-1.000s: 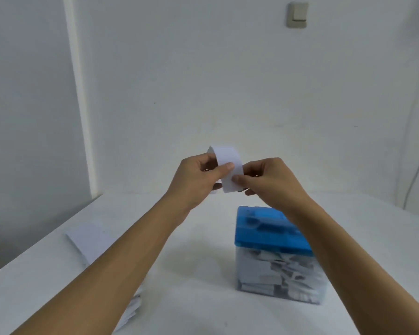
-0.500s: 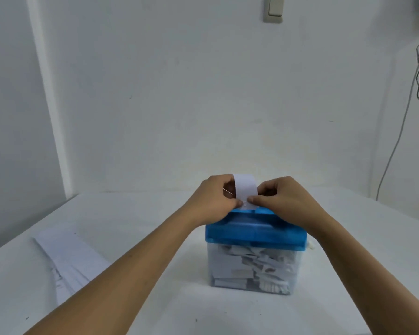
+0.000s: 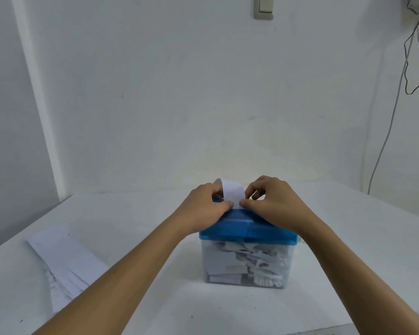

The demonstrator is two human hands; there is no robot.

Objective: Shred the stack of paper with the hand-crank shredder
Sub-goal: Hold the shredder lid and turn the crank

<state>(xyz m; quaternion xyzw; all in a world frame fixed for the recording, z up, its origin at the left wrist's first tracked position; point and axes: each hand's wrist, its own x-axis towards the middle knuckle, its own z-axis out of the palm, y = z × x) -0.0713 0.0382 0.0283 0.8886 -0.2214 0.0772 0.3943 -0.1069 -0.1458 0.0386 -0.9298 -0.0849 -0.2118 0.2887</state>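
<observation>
Two hands meet over the shredder, which stands on a white table a little right of the middle of the view. The left hand and the right hand each pinch a lower corner of a narrow white paper strip between thumb and curled fingers. The strip stands upright between them, its lower end at the top of the blue lid and its upper end curling away toward the back wall. The fingers cover the spot where strip meets lid, so it cannot be told whether the edge is in the slot. Under the lid, the clear bin is packed with white shreds.

The stack of paper lies flat on the table well to the left of the shredder, slightly fanned, its near corner hidden behind the left forearm.

The tabletop is matte white with a few dark specks near its front. It sits in a corner of pale, plain walls, where a white vertical trim runs down. A light switch sits high on the back wall, and a thin cable hangs in loops at the upper right and trails down toward the table's far right side.
</observation>
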